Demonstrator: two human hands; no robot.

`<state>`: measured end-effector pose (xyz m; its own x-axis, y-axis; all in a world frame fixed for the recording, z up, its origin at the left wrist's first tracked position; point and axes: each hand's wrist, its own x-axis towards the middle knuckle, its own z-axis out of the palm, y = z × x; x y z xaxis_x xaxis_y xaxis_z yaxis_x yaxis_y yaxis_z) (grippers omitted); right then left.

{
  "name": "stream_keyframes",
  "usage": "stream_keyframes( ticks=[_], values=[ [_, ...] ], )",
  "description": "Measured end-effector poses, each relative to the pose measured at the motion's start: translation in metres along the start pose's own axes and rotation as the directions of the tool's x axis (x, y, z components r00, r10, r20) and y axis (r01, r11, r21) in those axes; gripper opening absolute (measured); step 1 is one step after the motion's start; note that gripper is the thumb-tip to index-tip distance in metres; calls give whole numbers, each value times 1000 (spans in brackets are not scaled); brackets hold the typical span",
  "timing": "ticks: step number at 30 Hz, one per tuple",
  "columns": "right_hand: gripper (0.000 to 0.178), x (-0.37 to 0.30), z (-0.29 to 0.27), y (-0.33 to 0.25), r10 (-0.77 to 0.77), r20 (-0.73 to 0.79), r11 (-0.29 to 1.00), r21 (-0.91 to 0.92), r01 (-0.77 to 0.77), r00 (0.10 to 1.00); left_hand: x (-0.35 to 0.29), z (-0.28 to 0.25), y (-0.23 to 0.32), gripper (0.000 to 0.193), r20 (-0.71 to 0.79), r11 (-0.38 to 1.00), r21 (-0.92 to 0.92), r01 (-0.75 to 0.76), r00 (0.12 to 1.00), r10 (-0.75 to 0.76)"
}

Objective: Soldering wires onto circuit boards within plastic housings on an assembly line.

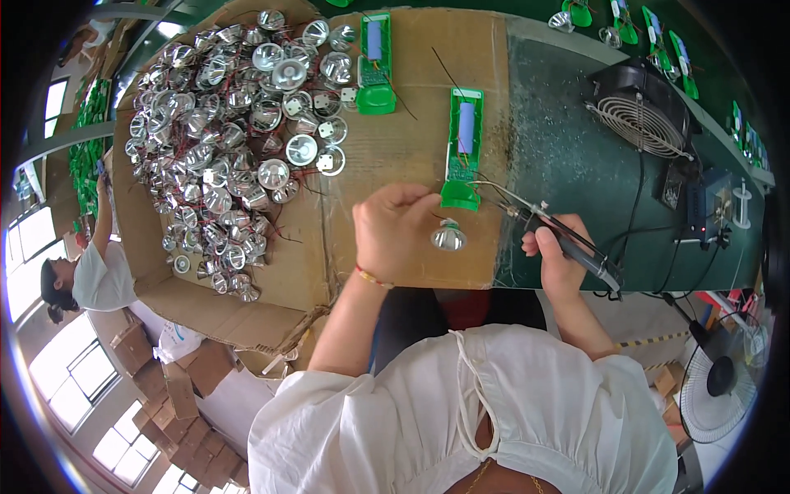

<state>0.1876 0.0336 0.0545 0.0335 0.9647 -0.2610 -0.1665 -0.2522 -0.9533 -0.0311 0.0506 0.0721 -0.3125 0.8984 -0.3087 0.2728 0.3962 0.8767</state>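
My right hand grips a soldering iron with a dark handle. Its tip reaches left to the lower part of a green flashlight housing, where a small green circuit board sits. Above the board, a purple cylindrical battery lies in the housing, and a dark wire runs out from the top. A shiny lamp reflector rests on the cardboard just below the housing. Between the two, the fingertips of my left hand pinch what looks like a thin wire leading to the reflector.
Wired reflectors fill a cardboard tray at left. Another green housing lies at the top. On the right stand a black fan with a wire guard and a soldering station. A person works at far left.
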Motion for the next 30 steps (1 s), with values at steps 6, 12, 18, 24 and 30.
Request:
stream_keyframes(
  ticks=[6,12,18,24,30],
  values=[
    [16,2,1,9,-4,-30,1000,-28,4,1000,7,30,-30,12,-7,995,5,-100,995,100],
    [15,9,3,13,-6,-59,999,-34,4,998,9,38,-30,15,-9,997,-48,65,998,-66],
    [15,11,7,19,-3,-39,998,-64,0,999,11,40,-33,16,-18,990,-81,115,993,-117],
    [15,12,8,24,8,-49,999,-43,-10,999,13,40,-29,17,4,988,-81,133,991,-133],
    [15,13,9,23,26,-58,999,-17,-28,998,15,39,-26,18,22,989,-74,124,992,-123]
  ],
)
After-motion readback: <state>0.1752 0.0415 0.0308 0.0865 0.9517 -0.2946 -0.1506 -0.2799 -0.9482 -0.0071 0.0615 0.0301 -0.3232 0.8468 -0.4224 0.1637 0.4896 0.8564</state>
